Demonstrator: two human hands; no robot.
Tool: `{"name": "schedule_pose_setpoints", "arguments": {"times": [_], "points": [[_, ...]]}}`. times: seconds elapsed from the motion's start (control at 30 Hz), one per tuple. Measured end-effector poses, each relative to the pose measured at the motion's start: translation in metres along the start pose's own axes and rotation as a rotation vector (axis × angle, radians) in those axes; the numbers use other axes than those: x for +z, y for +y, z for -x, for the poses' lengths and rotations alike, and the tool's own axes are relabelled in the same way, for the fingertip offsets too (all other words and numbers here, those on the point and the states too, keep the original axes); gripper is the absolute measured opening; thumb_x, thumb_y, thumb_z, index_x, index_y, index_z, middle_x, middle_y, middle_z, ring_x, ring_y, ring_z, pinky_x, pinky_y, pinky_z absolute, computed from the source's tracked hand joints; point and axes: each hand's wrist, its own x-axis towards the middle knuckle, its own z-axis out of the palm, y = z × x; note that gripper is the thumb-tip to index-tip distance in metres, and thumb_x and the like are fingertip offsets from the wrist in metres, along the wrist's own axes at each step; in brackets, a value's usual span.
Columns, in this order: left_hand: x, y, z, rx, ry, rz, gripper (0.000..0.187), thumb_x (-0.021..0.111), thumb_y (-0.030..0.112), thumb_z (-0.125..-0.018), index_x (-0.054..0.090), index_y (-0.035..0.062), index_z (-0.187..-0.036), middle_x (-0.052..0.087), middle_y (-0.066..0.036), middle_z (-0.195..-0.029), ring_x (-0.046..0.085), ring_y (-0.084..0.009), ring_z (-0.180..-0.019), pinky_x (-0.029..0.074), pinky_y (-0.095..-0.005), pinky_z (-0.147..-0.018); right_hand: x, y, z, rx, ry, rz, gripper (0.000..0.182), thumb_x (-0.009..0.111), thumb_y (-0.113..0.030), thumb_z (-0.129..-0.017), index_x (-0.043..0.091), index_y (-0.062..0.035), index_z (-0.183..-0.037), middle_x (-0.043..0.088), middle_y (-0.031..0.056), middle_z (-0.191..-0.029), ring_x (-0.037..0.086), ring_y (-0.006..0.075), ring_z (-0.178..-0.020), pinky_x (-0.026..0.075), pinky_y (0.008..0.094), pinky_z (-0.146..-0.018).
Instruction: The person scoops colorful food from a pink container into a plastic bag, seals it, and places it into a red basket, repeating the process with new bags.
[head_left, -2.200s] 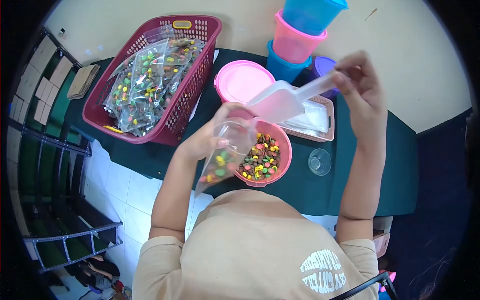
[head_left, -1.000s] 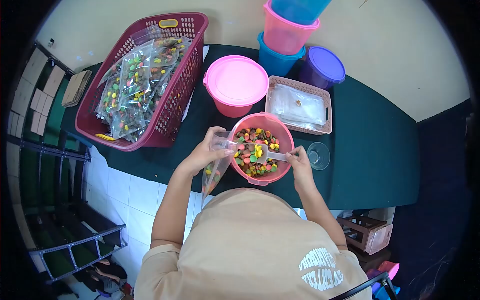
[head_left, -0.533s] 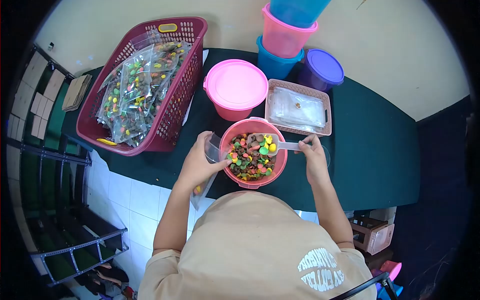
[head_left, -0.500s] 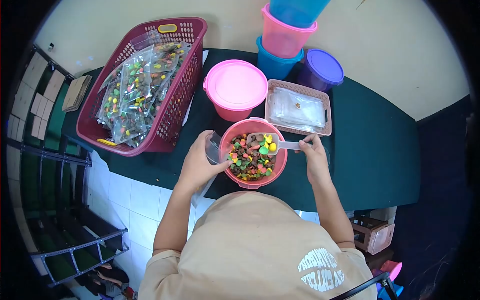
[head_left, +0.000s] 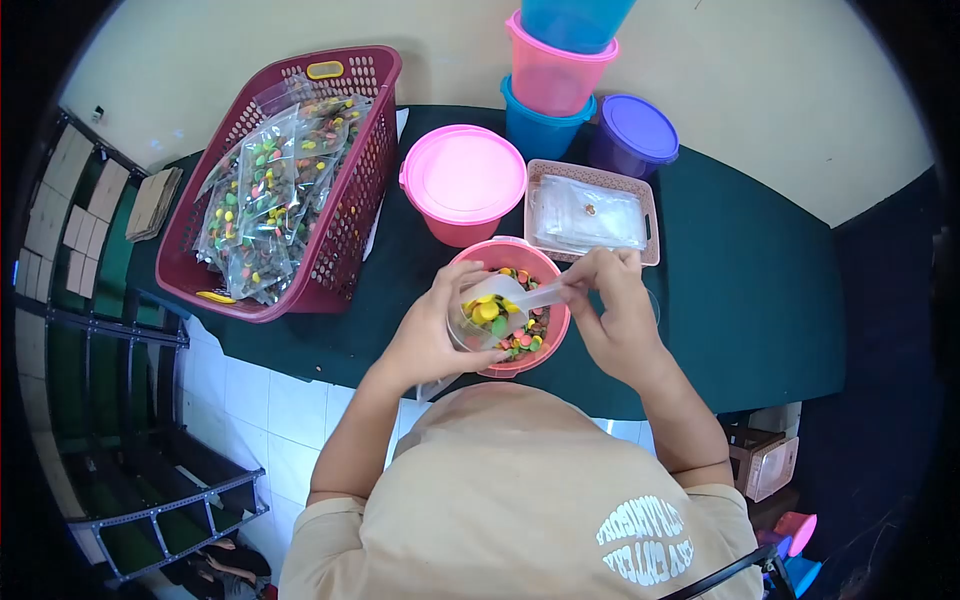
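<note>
My left hand (head_left: 425, 335) is curled round a clear plastic bag (head_left: 462, 330), its mouth spread wide and its lower end hanging near the table edge. In my right hand (head_left: 615, 315) is the handle of a translucent scoop (head_left: 540, 297). The scoop tilts left into the bag's mouth, carrying yellow, green and brown cereal pieces (head_left: 487, 309). Beneath both hands stands an open pink tub (head_left: 562, 330) with more mixed cereal (head_left: 525, 342), partly hidden by the bag and my left hand.
A maroon basket (head_left: 335, 245) of filled bags stands left. Behind the tub are a lidded pink tub (head_left: 463, 180), a tray (head_left: 652, 225) of flat clear bags, stacked tubs (head_left: 560, 70) and a purple tub (head_left: 635, 135). Another person (head_left: 235, 570) is at lower left.
The loaded scoop has moved left from over the tub to the bag's mouth and tilted. My left hand has brought the bag right, over the tub.
</note>
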Motion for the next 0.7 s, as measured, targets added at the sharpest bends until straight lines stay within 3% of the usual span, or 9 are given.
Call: {"name": "schedule_pose_setpoints", "arguments": {"times": [0.13,0.23,0.27,0.33,0.37,0.43,0.47,0.57,0.7], "points": [[-0.024,-0.007,-0.022,-0.034,-0.144,0.332,0.099,0.084,0.028,-0.055,0.030,0.0080,-0.135,0.046,-0.012,-0.124,0.045,-0.0231,-0.120,0.035,-0.0377,-0.103,-0.018,-0.015,-0.011,-0.283,0.033,0.021,0.016,0.064,0.000,-0.076,0.058,-0.0095,-0.088,0.065,0.0056,-0.085,0.055,0.0227,-0.080,0.032,0.0390,-0.083],[-0.040,-0.016,-0.025,-0.023,-0.223,0.681,0.101,0.084,0.042,-0.058,0.028,0.0100,-0.136,0.051,-0.015,-0.119,0.055,-0.0254,-0.109,0.043,-0.0386,-0.095,-0.034,-0.004,-0.006,-0.347,0.448,-0.098,0.011,0.059,-0.003,-0.086,0.057,-0.0105,-0.093,0.066,0.0057,-0.086,0.052,0.0172,-0.081,0.034,0.0352,-0.079],[-0.045,-0.019,-0.022,-0.025,-0.219,0.682,0.101,0.084,0.042,-0.058,0.028,0.0100,-0.136,0.051,-0.015,-0.119,0.055,-0.0254,-0.109,0.043,-0.0386,-0.095,-0.037,0.003,0.001,-0.297,0.567,-0.202,0.008,0.056,-0.004,-0.089,0.056,-0.0100,-0.095,0.066,0.0059,-0.087,0.051,0.0160,-0.081,0.035,0.0339,-0.078],[-0.054,-0.030,-0.016,0.087,-0.115,1.010,0.103,0.078,0.061,-0.060,0.028,0.0131,-0.136,0.052,-0.017,-0.113,0.059,-0.0322,-0.097,0.049,-0.0442,-0.085,-0.053,0.028,0.020,-0.075,0.595,-0.124,0.011,0.052,-0.011,-0.096,0.046,-0.0071,-0.104,0.064,0.0087,-0.083,0.052,0.0166,-0.078,0.040,0.0274,-0.073],[-0.055,-0.040,-0.015,0.086,-0.110,1.008,0.103,0.078,0.061,-0.060,0.028,0.0131,-0.136,0.052,-0.017,-0.113,0.059,-0.0322,-0.097,0.049,-0.0442,-0.085,-0.057,0.040,0.031,0.124,0.562,-0.032,0.010,0.052,-0.013,-0.095,0.049,-0.0056,-0.101,0.064,0.0093,-0.086,0.052,0.0190,-0.078,0.039,0.0307,-0.077],[-0.057,-0.063,-0.015,0.294,-0.049,1.299,0.102,0.077,0.061,-0.061,0.028,0.0156,-0.138,0.052,-0.016,-0.112,0.058,-0.0319,-0.093,0.050,-0.0450,-0.084,-0.062,0.078,0.056,0.462,0.429,0.170,0.011,0.053,-0.015,-0.094,0.052,-0.0040,-0.098,0.064,0.0109,-0.088,0.054,0.0239,-0.079,0.037,0.0348,-0.081],[-0.063,-0.068,-0.013,0.179,-0.030,1.227,0.100,0.077,0.060,-0.063,0.027,0.0190,-0.140,0.051,-0.015,-0.111,0.057,-0.0308,-0.089,0.049,-0.0460,-0.084,-0.060,0.103,0.075,0.603,0.327,0.281,0.012,0.053,-0.015,-0.094,0.052,-0.0039,-0.099,0.063,0.0119,-0.086,0.055,0.0265,-0.080,0.037,0.0355,-0.082],[-0.057,-0.069,-0.004,0.256,0.031,1.301,0.100,0.077,0.059,-0.062,0.028,0.0203,-0.139,0.050,-0.015,-0.111,0.057,-0.0313,-0.090,0.049,-0.0469,-0.086,-0.036,0.186,0.154,0.786,0.295,0.473,0.009,0.051,-0.014,-0.093,0.050,-0.0065,-0.099,0.064,0.0103,-0.088,0.062,0.0279,-0.087,0.035,0.0415,-0.086],[-0.064,-0.067,0.001,0.164,0.239,1.080,0.092,0.073,0.055,-0.067,0.028,0.0150,-0.137,0.050,-0.016,-0.111,0.057,-0.0289,-0.091,0.052,-0.0447,-0.084,0.000,0.227,0.218,1.013,0.498,0.225,0.008,0.053,-0.009,-0.091,0.050,-0.0026,-0.095,0.060,0.0136,-0.079,0.058,0.0258,-0.072,0.046,0.0365,-0.067]]}}
